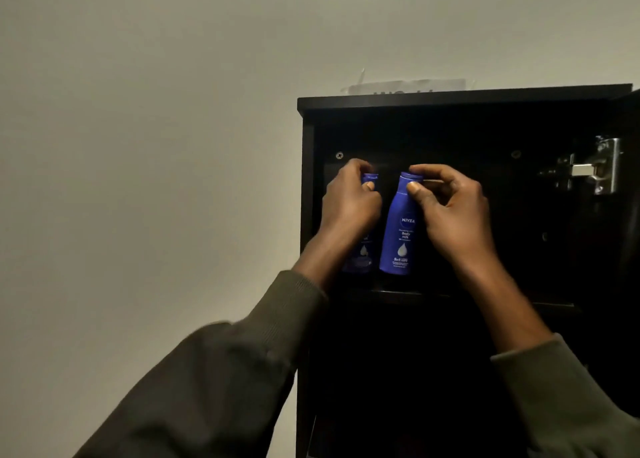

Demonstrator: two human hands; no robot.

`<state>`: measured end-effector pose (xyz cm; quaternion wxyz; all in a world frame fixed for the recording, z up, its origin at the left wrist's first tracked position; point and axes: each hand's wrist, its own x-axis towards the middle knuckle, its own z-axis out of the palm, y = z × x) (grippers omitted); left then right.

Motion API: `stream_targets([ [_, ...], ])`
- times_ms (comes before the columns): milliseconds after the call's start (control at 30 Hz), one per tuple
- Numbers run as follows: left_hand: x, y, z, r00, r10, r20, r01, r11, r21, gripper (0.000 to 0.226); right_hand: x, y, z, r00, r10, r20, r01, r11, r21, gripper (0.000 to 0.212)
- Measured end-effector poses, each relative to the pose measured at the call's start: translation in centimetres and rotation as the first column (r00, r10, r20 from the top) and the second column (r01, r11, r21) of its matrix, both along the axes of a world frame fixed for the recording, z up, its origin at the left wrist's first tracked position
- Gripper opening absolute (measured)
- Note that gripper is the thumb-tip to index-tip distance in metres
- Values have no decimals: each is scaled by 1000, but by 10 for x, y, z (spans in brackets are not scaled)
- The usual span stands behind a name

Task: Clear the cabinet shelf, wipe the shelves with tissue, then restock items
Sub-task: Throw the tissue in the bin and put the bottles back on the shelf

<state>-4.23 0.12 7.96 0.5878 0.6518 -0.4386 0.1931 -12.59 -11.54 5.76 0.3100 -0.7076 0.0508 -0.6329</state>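
Two blue bottles point(398, 229), one cabinet point(450, 100), two hands point(349, 201).

Upper shelf point(502, 300) of a dark, open wall cabinet point(450, 99). Two blue lotion bottles stand upright on the shelf toward its left end, side by side and slightly apart. The right-hand bottle point(398, 229) shows a "NIVEA Body Milk" label; the left-hand bottle point(362, 253), at its 9 o'clock, is largely hidden. From the bottles' 3 o'clock the shelf surface lies in deep shadow.
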Motion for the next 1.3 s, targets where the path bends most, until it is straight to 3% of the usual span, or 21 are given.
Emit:
stream_targets([
  [267,9,-10,10,997,75,30,-80,969,232,37,28,-7,-1,990,-41,-132,37,999,-33,21],
  [767,21,-8,8,992,121,22,-122,943,310,32,48,-17,-9,976,-12,-219,11,1000,-7,30],
  [867,22,-7,8,993,111,28,-114,925,364,38,50,-18,-11,951,9,-310,-14,1000,-16,45],
  [1000,26,-6,2,968,202,150,-246,890,384,46,51,-23,-20,902,1,-431,-21,999,-42,76],
  [1300,29,-6,-5,874,278,399,-422,842,337,40,49,-30,-23,903,-68,-425,43,997,-67,90],
])
